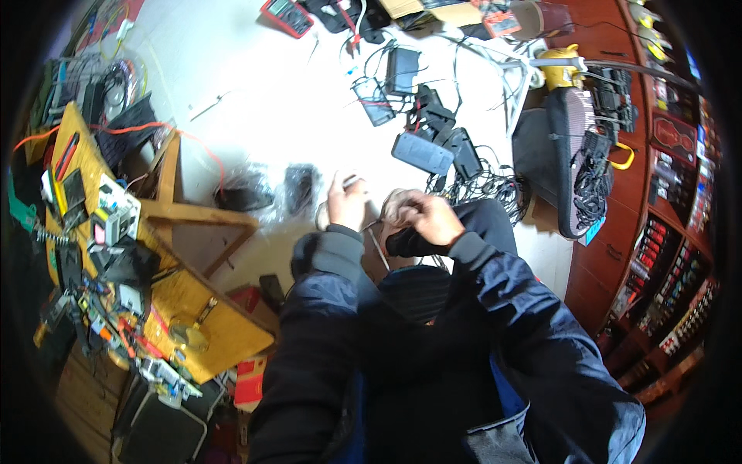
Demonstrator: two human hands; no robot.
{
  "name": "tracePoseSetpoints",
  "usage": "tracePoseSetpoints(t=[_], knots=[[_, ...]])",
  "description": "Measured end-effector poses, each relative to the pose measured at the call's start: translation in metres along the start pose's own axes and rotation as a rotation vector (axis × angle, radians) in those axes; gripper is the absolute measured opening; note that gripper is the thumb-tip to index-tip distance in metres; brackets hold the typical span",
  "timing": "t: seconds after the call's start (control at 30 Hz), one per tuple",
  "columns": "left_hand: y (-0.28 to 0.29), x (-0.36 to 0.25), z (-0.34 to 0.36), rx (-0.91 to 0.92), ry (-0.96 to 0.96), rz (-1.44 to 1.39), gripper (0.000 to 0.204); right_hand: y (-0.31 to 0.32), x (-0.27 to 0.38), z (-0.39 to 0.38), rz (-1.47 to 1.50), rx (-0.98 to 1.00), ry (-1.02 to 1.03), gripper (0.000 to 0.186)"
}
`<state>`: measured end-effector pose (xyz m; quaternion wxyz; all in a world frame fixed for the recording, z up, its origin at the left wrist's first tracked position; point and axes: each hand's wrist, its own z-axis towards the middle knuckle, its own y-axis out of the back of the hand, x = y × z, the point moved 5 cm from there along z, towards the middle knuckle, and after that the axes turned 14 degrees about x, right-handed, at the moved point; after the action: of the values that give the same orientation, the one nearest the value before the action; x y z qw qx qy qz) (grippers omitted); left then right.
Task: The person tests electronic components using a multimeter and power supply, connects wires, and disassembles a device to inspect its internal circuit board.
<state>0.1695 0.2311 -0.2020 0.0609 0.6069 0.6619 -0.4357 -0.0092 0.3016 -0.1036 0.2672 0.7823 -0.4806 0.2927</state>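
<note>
My left hand [346, 205] is in front of my lap with its fingers curled. A small pale piece [352, 182] with a dark edge shows at the fingertips, too small to name. To its right, my right hand [437, 220] has its fingers bent in a pinch against a rounded grey-brown bundle [396, 203]; I cannot make out what is between the fingers. A thin light cord [379, 249] hangs below the hands toward my lap. Beyond my left hand lie dark items in clear plastic bags [300, 188].
Power adapters [423, 155] and tangled black cables [487, 189] lie ahead on the right. A red multimeter [287, 17] is at the far edge. A cluttered wooden bench [224, 329] stands at left; at right, a dark padded seat [570, 155] bears cables, beside red-brown cabinets [607, 232].
</note>
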Motion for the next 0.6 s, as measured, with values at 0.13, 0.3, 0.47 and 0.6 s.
tracePoseSetpoints(t=[0.13,0.3,0.47,0.6], knots=[[0.007,-0.055,0.067,0.064,-0.111,0.329,0.042,-0.017,-0.015,0.026,-0.265,0.026,0.121,0.03],[-0.028,-0.086,0.076,0.159,-0.2,0.351,0.042,-0.024,-0.073,0.061,-0.284,-0.087,0.165,0.03],[-0.073,-0.069,0.059,0.239,-0.197,0.46,0.038,-0.028,-0.131,0.034,0.022,-0.242,0.071,0.033],[-0.106,-0.07,0.047,0.219,-0.232,0.489,0.034,-0.003,-0.145,-0.001,0.18,-0.36,0.156,0.036]])
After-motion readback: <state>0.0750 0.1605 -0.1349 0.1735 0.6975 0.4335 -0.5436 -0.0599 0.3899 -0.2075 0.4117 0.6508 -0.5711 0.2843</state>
